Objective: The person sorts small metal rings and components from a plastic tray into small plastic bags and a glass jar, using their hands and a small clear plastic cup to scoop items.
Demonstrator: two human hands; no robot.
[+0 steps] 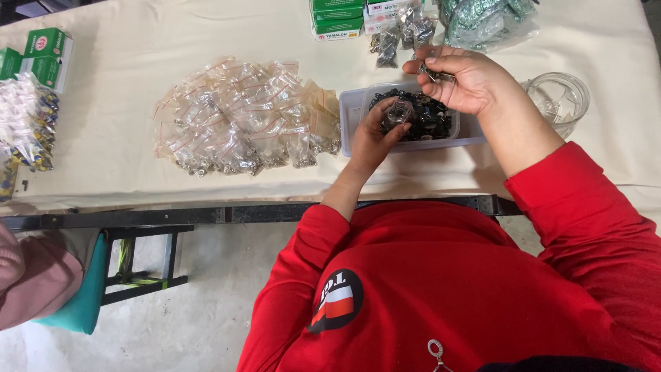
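Note:
A clear plastic tub (351, 114) full of small dark metal parts (427, 120) stands on the cream-covered table (124, 62). My left hand (375, 138) reaches into the tub and holds a small clear bag (398, 112) over the parts. My right hand (465, 79) hovers above the tub's far edge, fingers pinched on a few small metal parts (437, 74). Both sleeves are red.
A heap of small filled clear bags (241, 120) lies left of the tub. A glass jar (561, 100) sits at the right. Green boxes (337, 17) and more bagged parts (482, 21) line the far edge. Another person's pink garment (34, 275) shows at lower left.

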